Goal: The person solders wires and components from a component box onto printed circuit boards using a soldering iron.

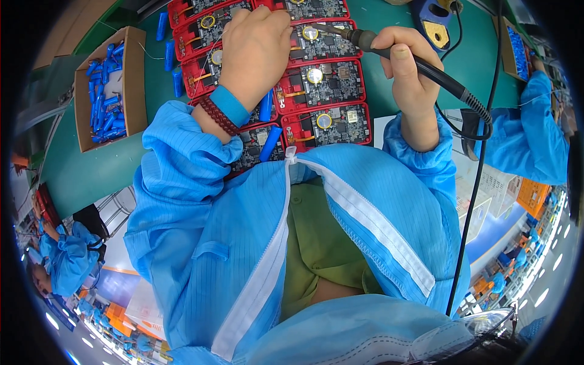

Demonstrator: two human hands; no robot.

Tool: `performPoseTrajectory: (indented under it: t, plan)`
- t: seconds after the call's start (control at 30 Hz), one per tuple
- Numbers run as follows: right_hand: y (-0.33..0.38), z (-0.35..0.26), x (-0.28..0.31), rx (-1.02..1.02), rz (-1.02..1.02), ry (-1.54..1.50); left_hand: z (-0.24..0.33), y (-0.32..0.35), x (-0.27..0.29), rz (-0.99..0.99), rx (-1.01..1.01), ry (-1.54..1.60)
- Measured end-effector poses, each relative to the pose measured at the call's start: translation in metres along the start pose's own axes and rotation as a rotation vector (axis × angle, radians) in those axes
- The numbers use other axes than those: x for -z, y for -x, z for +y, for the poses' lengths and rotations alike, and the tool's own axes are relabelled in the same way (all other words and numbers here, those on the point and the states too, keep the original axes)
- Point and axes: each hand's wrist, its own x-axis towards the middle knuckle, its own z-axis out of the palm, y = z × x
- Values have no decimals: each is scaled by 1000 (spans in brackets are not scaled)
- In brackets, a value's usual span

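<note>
My right hand [412, 73] wraps its fingers round a soldering iron [435, 74], tip over a far red-cased circuit board [338, 44]; it looks light and stiff, best held by its handle. My left hand's [258, 50] fingertips are hidden, grip unclear. Blue cylinders [271, 143] lie nearer; a cord [486, 129] loops right.

- I watch through one fisheye camera on the person's head, facing down.
- My view puts the left hand [258, 48], right hand [410, 76] and green bench [67, 176] toward the top.
- I have the face mask [340, 328] nearest, along the lower edge.
- I see straight edges bend near the rim.
</note>
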Motion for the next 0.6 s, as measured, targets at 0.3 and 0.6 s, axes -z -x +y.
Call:
performPoseTrajectory:
  t: [0.3,0.6]
  plan:
    - [4,-9,7,-19,46,-10,-7,1,-4,67,-8,25]
    - [15,-17,12,19,271,76,-1,7,18,173,88,71]
